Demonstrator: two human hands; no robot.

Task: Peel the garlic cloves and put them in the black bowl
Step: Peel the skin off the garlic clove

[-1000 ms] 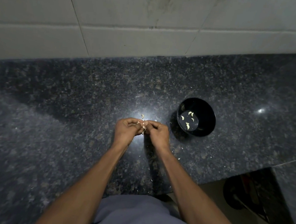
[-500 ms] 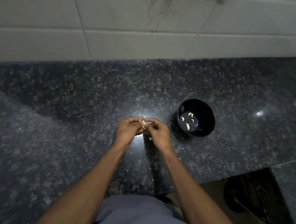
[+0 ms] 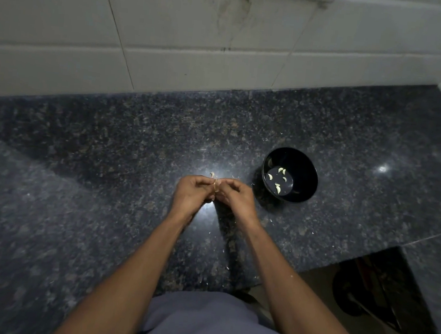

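Dark speckled granite countertop [image 3: 82, 179] fills most of my view, backed by a pale tiled wall [image 3: 173, 39] with a stained streak under some fixture that the top edge cuts off. At the centre, my left hand [image 3: 193, 195] and right hand [image 3: 235, 199] meet knuckle to knuckle, fingers of both curled in and pinching a garlic clove [image 3: 215, 186] between the fingertips. I can only make out a sliver of it, pale with a papery look; the rest is buried behind the fingers, and I cannot tell how much skin is left on it. Just beyond the pinch, a small pale scrap [image 3: 212, 175] shows against a bright glare on the stone; clove or peel, I cannot say. To the right of the grip and a little farther from me sits the black bowl [image 3: 304, 186], with several peeled cloves [image 3: 277, 189] on its bottom. Tiny pale flecks [image 3: 226, 266] dot the counter nearer me than the grip.
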